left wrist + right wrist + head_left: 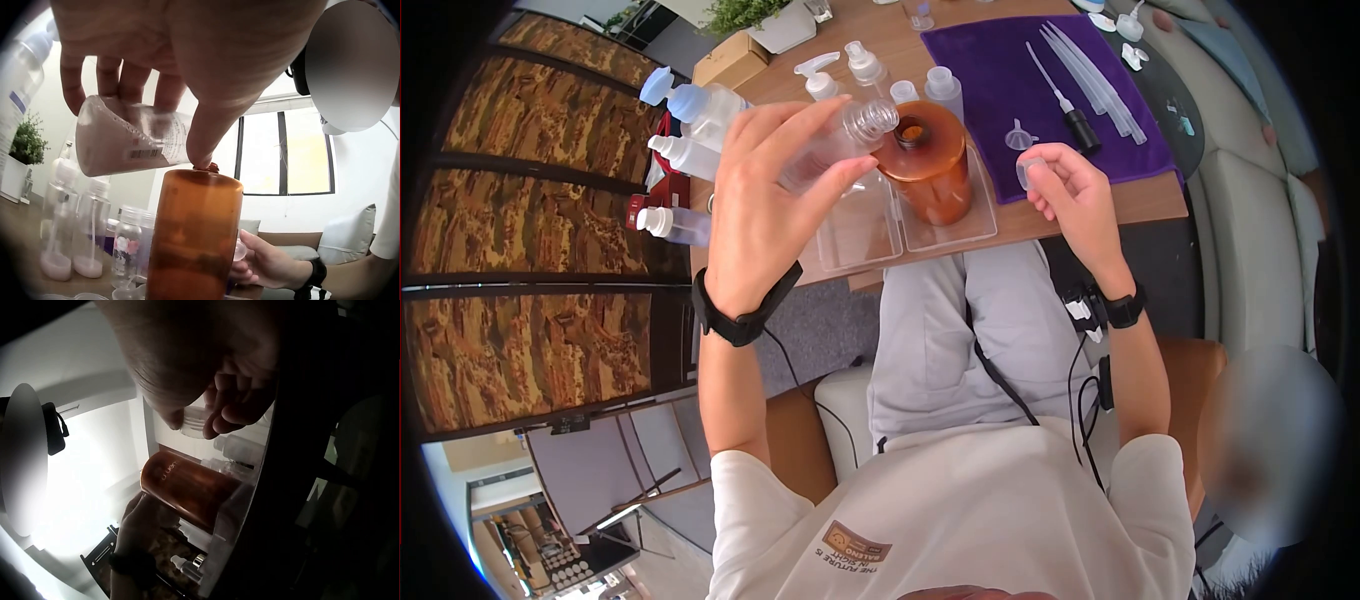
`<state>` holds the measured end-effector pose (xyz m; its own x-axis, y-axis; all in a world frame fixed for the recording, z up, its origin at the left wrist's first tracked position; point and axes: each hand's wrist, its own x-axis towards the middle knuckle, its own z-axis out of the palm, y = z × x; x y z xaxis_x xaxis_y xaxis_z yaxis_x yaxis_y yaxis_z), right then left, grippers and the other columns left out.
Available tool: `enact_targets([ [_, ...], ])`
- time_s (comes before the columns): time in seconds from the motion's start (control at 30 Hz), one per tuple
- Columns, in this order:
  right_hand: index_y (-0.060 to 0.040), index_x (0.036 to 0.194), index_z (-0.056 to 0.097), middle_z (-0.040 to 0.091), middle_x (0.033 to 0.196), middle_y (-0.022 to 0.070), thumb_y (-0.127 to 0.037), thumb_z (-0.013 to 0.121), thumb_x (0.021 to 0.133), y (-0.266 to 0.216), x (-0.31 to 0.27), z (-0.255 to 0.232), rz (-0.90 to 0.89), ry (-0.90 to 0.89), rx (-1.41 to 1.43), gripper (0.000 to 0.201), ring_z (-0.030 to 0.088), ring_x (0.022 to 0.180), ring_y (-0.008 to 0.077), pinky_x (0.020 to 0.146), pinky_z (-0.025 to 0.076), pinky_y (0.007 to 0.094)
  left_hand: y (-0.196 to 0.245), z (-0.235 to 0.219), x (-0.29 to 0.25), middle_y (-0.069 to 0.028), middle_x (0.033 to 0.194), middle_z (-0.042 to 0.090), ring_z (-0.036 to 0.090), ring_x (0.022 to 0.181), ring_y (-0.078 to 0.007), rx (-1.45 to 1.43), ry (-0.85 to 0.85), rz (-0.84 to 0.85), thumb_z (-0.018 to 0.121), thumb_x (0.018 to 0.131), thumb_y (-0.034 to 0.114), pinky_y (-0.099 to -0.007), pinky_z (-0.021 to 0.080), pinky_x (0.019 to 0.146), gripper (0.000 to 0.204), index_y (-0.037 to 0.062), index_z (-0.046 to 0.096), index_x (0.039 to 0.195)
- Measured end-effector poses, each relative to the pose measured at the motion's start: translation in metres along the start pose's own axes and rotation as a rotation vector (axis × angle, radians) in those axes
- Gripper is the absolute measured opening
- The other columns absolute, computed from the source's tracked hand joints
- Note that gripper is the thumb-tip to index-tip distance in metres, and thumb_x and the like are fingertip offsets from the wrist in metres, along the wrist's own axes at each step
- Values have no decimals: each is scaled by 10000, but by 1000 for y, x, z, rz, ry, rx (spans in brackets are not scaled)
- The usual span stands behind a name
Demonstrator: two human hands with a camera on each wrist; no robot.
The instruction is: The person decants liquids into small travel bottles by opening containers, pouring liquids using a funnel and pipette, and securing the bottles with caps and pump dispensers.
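Note:
My left hand (762, 190) grips a clear bottle (115, 144) between thumb and fingers, tipped nearly on its side. Its threaded mouth (872, 121) is right by the neck of an amber bottle (935, 180), which stands upright and uncapped in a clear tray (985, 222). In the left wrist view, pale liquid lies along the tilted bottle's lower side, and my thumb overlaps the amber neck. To the right, over the table edge, my right hand (1078, 192) pinches a small translucent cap (195, 422) between thumb and fingers, apart from both bottles.
A purple towel (985, 60) holds a small funnel (1018, 136), a black-capped dropper (1081, 130) and several plastic pipettes (1105, 90). Pump and spray bottles (865, 65) stand behind the amber bottle, more (700, 110) at the left. A potted plant (785, 28) sits at the back.

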<state>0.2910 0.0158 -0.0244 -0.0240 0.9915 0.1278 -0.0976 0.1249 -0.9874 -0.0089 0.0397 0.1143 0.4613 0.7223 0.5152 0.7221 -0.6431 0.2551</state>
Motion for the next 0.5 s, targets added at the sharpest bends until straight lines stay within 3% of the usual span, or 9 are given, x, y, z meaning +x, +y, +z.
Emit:
enact_targets([
  [0.5,-60,1132,719,652,856,-69,-232,704,1040,1,-1,-2,19,25,12,197,552,741,3,621,404,173,0,-3,4,-116,1181,715,633,1107,-299,69,-5,31,894,780,158,-406,502,992,514,77,757,1269],
])
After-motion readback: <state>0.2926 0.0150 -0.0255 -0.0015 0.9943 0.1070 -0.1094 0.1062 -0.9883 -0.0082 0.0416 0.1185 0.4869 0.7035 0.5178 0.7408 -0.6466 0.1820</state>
